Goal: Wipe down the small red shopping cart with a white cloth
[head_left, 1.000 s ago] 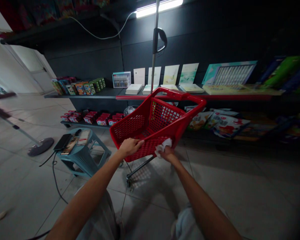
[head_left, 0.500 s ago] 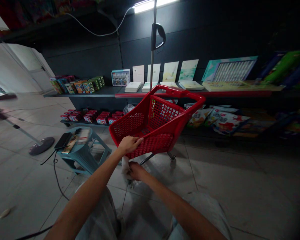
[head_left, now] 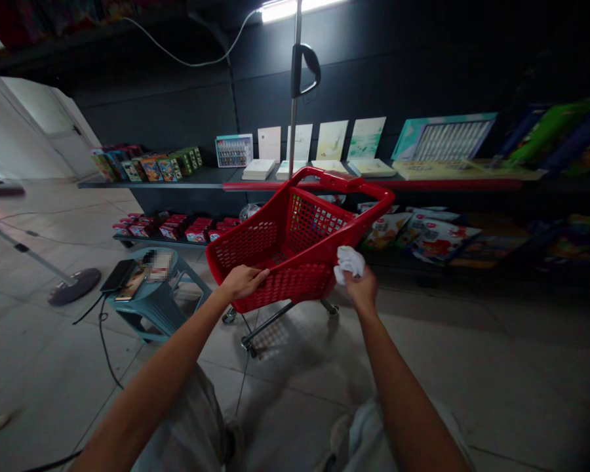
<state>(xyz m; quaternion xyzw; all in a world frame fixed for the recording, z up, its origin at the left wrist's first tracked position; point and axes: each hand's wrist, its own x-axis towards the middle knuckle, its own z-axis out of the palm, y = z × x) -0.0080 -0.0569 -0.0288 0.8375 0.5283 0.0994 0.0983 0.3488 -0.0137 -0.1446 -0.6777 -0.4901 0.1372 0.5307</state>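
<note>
A small red plastic shopping cart point(head_left: 295, 236) stands on the tiled floor before me, its basket empty. My left hand point(head_left: 240, 280) grips the near left rim of the basket, fingers curled over the edge. My right hand point(head_left: 361, 288) is closed on a crumpled white cloth point(head_left: 349, 262) and holds it against the basket's right side, below the red handle point(head_left: 339, 180).
A teal plastic stool point(head_left: 160, 295) with a phone and booklets stands at the left, a black cable trailing from it. A fan base point(head_left: 73, 285) lies farther left. Dark shelves point(head_left: 177, 185) with boxes, books and bags line the back wall. A metal pole point(head_left: 293, 85) rises behind the cart.
My right hand with the cloth went from the basket's front down under its left corner, then up to the right side. The left hand stayed on the rim.
</note>
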